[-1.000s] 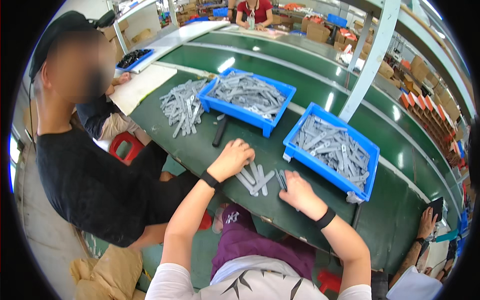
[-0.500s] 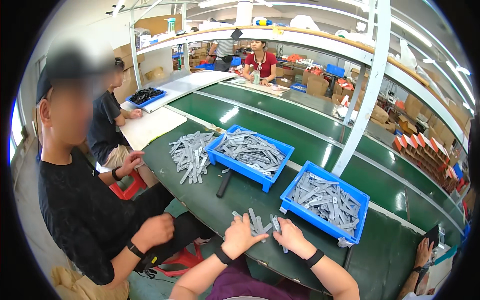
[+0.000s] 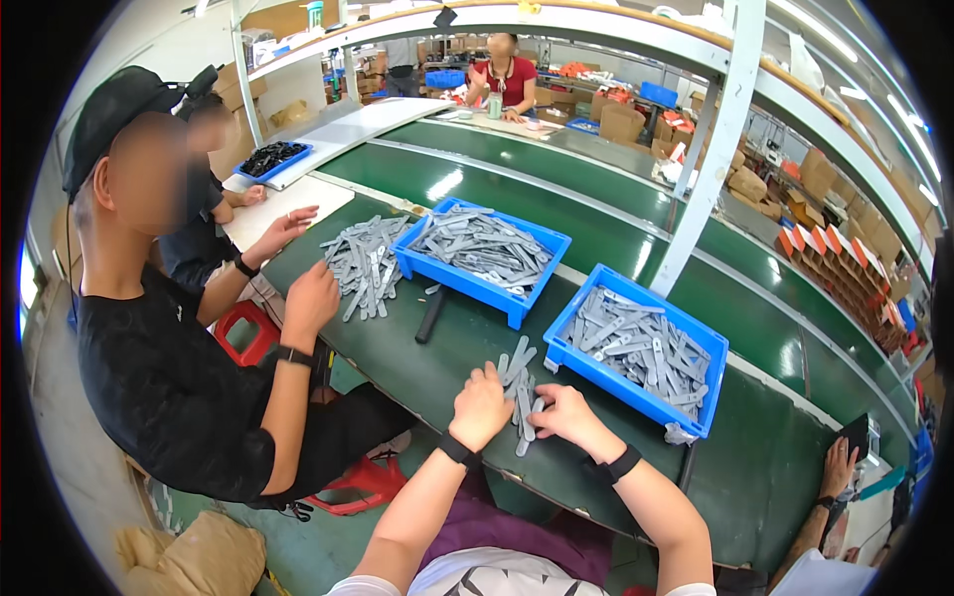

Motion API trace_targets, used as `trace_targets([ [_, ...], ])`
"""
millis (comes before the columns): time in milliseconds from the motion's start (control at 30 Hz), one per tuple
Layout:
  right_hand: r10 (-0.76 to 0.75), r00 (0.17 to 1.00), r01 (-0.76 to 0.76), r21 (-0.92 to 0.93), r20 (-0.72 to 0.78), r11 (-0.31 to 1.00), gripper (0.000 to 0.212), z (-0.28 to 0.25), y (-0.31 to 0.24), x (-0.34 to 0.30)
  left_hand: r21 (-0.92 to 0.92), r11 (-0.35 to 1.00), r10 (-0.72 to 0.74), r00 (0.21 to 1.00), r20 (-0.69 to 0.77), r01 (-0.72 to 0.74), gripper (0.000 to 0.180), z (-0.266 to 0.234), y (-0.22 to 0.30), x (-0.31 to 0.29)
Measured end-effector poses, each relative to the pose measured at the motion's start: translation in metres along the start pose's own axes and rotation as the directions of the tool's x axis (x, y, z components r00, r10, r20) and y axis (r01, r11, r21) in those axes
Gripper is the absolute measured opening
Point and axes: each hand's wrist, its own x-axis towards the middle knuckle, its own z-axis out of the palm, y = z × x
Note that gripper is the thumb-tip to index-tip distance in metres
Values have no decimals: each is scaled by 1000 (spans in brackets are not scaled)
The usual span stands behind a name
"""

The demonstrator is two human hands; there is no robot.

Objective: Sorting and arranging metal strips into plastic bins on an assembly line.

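A small loose pile of flat grey plastic strips (image 3: 519, 375) with rounded ends lies on the green table between my two hands. My left hand (image 3: 481, 409) rests at the pile's left side, its fingers loosely bent and its thumb beside the strips; nothing shows gripped in it. On the right side, my right hand (image 3: 570, 415) has its fingertips and thumb closed at the end of a grey strip (image 3: 538, 406). Just beyond the hands stands a blue bin (image 3: 636, 392) full of such strips. Parts of the pile near my fingertips are hidden.
A second filled blue bin (image 3: 467, 286) stands farther left, beside a heap of strips (image 3: 363, 263). A dark bar (image 3: 430, 316) lies before it. A co-worker (image 3: 189, 377) sits at the left. A white post (image 3: 711, 149) rises behind the bins. Another person's hand (image 3: 840, 467) is far right.
My right hand has shifted from pressing over the strips to holding one's end. My left hand's fingers have drawn together. The strips lie closer together, and the co-worker's hands have risen.
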Motion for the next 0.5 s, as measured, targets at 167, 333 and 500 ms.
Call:
trace_targets([
  [167,-33,996,48,184,-85,982,55,-2,16,7,-28,997,-65,997,32,66,72,3,19,4],
  [333,43,998,-19,391,-52,920,50,-10,15,-7,-4,998,-68,991,111,69,83,-3,28,5],
  [500,-222,949,206,-96,-221,974,35,-25,13,-27,151,988,-47,992,120,29,81,0,36,-2],
])
